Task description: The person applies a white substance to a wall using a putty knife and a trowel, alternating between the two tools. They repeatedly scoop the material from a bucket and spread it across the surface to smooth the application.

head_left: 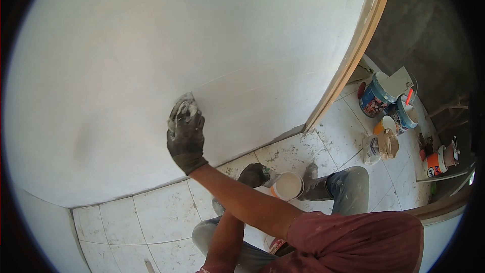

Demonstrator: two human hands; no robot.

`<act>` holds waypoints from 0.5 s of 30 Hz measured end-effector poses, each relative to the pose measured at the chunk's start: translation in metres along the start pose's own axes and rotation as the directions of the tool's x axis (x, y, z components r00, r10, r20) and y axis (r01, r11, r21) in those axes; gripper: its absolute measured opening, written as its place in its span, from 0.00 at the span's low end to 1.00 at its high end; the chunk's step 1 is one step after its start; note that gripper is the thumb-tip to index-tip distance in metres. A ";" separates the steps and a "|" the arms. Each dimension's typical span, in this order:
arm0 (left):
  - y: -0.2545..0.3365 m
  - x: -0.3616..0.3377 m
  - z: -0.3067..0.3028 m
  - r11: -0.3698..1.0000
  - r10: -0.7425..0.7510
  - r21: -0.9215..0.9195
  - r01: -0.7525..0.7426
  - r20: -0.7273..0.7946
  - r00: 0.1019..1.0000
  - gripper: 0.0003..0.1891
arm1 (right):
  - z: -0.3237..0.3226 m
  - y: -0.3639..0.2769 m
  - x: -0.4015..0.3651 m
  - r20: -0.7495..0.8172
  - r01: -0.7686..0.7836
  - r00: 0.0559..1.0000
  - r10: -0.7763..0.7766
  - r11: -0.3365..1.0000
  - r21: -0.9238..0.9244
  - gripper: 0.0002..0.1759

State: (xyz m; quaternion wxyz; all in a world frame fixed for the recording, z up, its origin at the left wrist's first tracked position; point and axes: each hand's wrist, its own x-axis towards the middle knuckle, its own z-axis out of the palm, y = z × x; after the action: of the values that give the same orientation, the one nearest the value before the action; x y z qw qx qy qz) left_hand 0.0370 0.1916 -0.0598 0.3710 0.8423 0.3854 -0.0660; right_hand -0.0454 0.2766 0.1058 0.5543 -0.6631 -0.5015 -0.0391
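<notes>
My right hand (186, 134), in a dark, putty-smeared glove, is raised against the white wall (126, 71). It grips a putty knife (189, 96), its pointed blade corner at the wall surface; the glove hides the handle. Lower down, my gloved left hand (252, 175) is closed around a flat, putty-smeared tool (270, 176), mostly hidden by the fingers. That tool reaches toward a tub of pale putty (289, 186) standing between my legs. My right forearm crosses over the left one. A faint line runs across the wall right of the knife.
White floor tiles (161, 217) carry putty crumbs along the wall's foot. A wooden door frame (348, 65) edges the wall on the right. Beyond it stand paint buckets (371, 98), a paper bag (388, 144), a plastic bag (371, 149) and an orange-labelled can (434, 164).
</notes>
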 end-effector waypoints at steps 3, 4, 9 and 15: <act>-0.008 0.000 0.001 0.995 0.098 -0.027 -0.099 -0.020 0.995 0.23 | 0.010 -0.017 -0.012 -0.157 0.005 0.988 -0.005 1.000 -0.002 0.28; -0.010 0.000 0.001 0.995 0.098 -0.019 -0.098 -0.019 0.995 0.24 | 0.011 -0.021 -0.016 -0.168 0.000 0.986 -0.001 1.000 -0.006 0.28; 0.007 -0.007 -0.010 0.997 0.035 0.058 -0.042 0.108 0.994 0.26 | 0.010 -0.009 -0.015 0.648 -0.425 0.279 0.709 -0.514 0.745 0.21; -0.006 -0.004 0.006 0.992 -0.003 0.129 -0.015 0.140 0.990 0.25 | -0.061 0.097 0.071 0.910 -0.198 0.266 0.318 -0.906 0.374 0.22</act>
State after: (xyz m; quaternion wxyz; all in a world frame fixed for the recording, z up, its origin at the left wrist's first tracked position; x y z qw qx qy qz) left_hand 0.0317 0.1878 -0.0658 0.3417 0.8591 0.3508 -0.1489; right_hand 0.0889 0.2854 0.1048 0.6697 -0.0180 0.2857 0.6853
